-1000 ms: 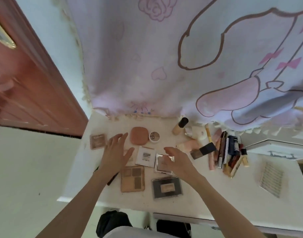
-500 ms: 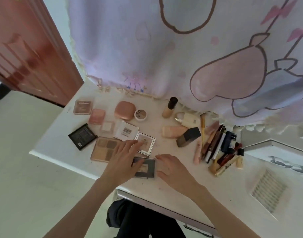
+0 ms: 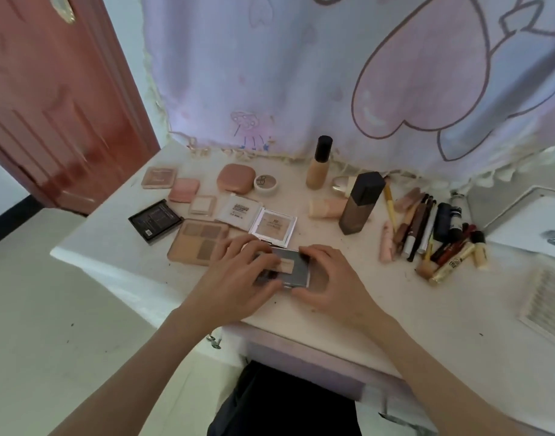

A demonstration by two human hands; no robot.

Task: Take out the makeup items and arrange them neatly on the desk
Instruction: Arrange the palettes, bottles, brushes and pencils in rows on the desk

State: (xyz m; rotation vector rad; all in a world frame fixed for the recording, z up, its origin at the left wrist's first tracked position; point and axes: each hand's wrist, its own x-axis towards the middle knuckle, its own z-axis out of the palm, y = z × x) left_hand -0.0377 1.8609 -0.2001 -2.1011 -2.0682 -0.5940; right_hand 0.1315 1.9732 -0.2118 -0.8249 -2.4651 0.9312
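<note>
Hands (image 3: 238, 275) grip dark palette (image 3: 293, 267).

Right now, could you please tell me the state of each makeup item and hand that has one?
Left hand: fingers curled on the grey palette.
Right hand: gripping the same palette.
Grey palette: closed, flat on the desk.
Foundation bottle: upright, capped.
Dark-capped bottle: upright, capped.
Brown eyeshadow palette: flat, pans visible.
Black palette: closed, flat.
Pink compact: closed.
</note>
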